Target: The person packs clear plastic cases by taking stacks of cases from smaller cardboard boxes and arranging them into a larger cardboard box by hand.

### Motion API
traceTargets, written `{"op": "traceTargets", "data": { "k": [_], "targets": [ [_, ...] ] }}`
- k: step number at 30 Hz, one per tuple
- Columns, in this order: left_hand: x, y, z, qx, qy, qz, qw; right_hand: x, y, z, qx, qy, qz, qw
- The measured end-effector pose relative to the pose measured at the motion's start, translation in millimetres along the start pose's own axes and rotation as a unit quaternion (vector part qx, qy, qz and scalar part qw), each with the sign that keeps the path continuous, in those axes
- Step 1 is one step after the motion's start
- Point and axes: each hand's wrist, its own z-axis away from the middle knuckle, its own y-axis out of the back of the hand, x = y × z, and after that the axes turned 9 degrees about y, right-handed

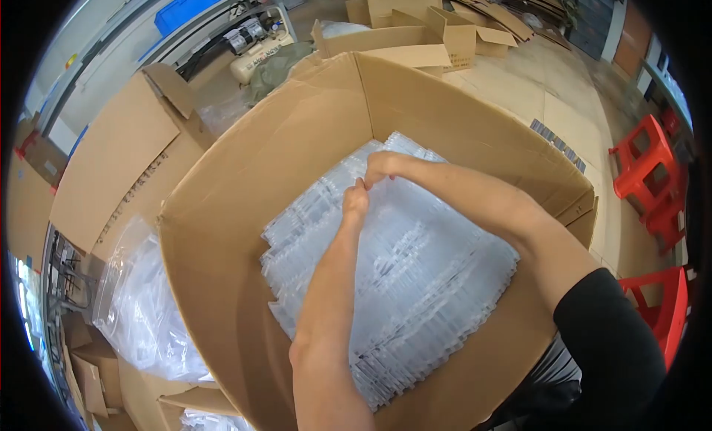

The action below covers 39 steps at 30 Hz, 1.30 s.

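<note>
Both my hands reach down into a large open cardboard box [252,171]. Inside it lie rows of stacked clear plastic pieces [415,268], thin and ribbed at their edges, their exact kind unclear. My left hand [356,201] is closed, fingertips pointing away from me, above the far middle of the stacks. Just beyond and to its right, my right hand [381,166] is bent down at the wrist, its fingers closed too. The two hands almost touch. Whatever is pinched between the fingers is too small or hidden to name.
A clear plastic bag [152,312] lies left of the box. Folded cardboard [122,157] leans at the left, and open cartons [415,38] stand behind. An air compressor [259,53] sits at the back. Red stools [644,160] stand at the right.
</note>
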Motion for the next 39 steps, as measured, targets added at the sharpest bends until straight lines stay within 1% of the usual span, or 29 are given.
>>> {"op": "traceTargets", "data": {
  "k": [1,3,4,6,7,9,13,15,19,21,22,24,25,27,28,30,33,37,39],
  "targets": [
    [-7.1,-3.8,-11.4,-0.003,0.001,-0.003,1.000,9.2,3.9,-4.4,-0.001,-0.002,-0.003,1.000],
    [-15.0,-4.8,-26.8,-0.014,0.035,0.031,0.999,24.9,6.4,-7.8,0.118,0.060,-0.011,0.991],
    [-18.1,-8.9,-26.5,-0.018,0.036,0.029,0.999,30.9,2.6,-6.6,0.117,0.056,-0.012,0.991],
    [-22.6,-11.9,-21.4,0.010,0.029,0.052,0.998,38.3,-2.9,-4.4,0.136,0.129,-0.056,0.981],
    [-22.4,-12.5,-18.1,0.009,0.030,0.051,0.998,40.4,-3.1,-4.1,0.135,0.128,-0.057,0.981],
    [-22.3,-13.3,-14.5,0.004,0.008,0.107,0.994,40.5,-0.7,-0.8,0.119,0.121,-0.115,0.979],
    [-19.7,-8.4,-9.3,0.012,0.015,0.121,0.992,36.7,2.9,9.5,0.090,0.125,-0.139,0.978],
    [-15.6,-4.5,-3.1,-0.017,0.050,0.119,0.992,32.4,-1.5,14.1,0.149,0.134,-0.088,0.976],
    [-18.4,-4.1,0.3,-0.019,0.058,0.134,0.989,28.3,-13.5,24.8,0.118,0.105,-0.043,0.987],
    [-18.5,-7.0,-0.2,0.003,0.058,0.134,0.989,26.8,-11.5,28.7,0.167,0.093,0.060,0.980],
    [-26.0,-11.8,-9.9,0.004,0.057,0.135,0.989,31.6,-11.8,25.6,0.167,0.094,0.061,0.980],
    [-41.6,-20.5,-28.5,0.048,-0.010,0.126,0.991,43.8,-15.2,16.1,0.278,0.220,0.000,0.935],
    [-45.1,-21.4,-33.2,0.047,-0.009,0.127,0.991,53.8,-26.0,1.5,0.277,0.220,0.001,0.936],
    [-44.7,-22.3,-40.3,0.002,-0.040,0.080,0.996,77.9,-45.9,-28.0,0.269,0.313,0.092,0.906],
    [-32.4,-16.4,-27.8,0.000,-0.041,0.077,0.996,73.6,-38.6,-22.8,0.271,0.312,0.090,0.906],
    [-17.5,-1.8,-4.4,-0.091,0.016,0.098,0.991,57.7,-23.6,-16.2,0.147,0.227,0.074,0.960],
    [-19.9,-3.8,-5.9,-0.091,0.023,0.112,0.989,38.4,0.6,-5.2,0.147,0.231,0.085,0.958],
    [-8.5,-0.5,11.0,-0.090,0.058,0.120,0.987,35.6,-11.8,-38.5,0.124,0.231,0.074,0.962],
    [-7.7,-0.3,16.0,-0.063,0.057,0.131,0.988,38.8,-14.6,-40.6,0.059,0.229,0.076,0.969]
  ]
}}
